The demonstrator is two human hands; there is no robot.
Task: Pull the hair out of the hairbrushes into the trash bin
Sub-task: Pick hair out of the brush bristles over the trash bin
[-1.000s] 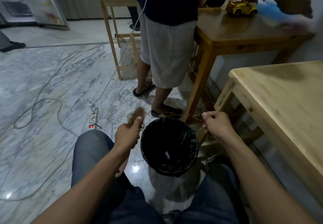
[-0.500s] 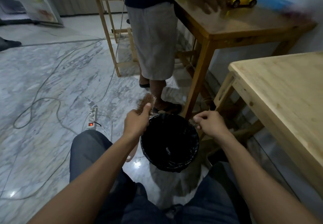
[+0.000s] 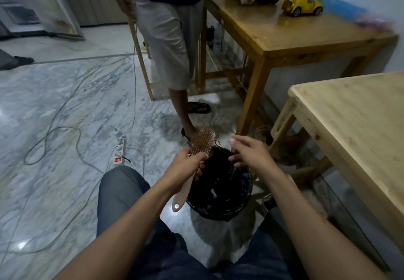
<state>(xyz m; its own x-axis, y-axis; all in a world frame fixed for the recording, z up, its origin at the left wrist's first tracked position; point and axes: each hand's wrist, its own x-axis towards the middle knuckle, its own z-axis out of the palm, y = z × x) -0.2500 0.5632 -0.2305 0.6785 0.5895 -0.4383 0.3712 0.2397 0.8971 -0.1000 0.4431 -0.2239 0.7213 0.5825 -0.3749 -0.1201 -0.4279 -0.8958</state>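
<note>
My left hand [image 3: 187,165] grips a pink hairbrush [image 3: 203,143] by the neck, bristles up, its handle end hanging below my wrist. A few dark hair strands [image 3: 216,142] curl off the brush head's right edge. The brush head is over the far left rim of a black trash bin [image 3: 220,201] lined with a black bag, which stands on the floor between my knees. My right hand [image 3: 249,154] hovers over the bin's far rim, fingers spread, holding nothing that I can see.
A person in grey shorts and sandals [image 3: 168,45] stands just beyond the bin. A power strip [image 3: 119,151] and cables lie on the marble floor to the left. A light wooden table [image 3: 358,131] is at right, a darker one with a yellow toy car [image 3: 302,5] behind.
My right hand has gone from a pinched fist to spread fingers and moved left, toward the brush. The left hand has tilted the brush head over the bin's rim. The standing person stepped left.
</note>
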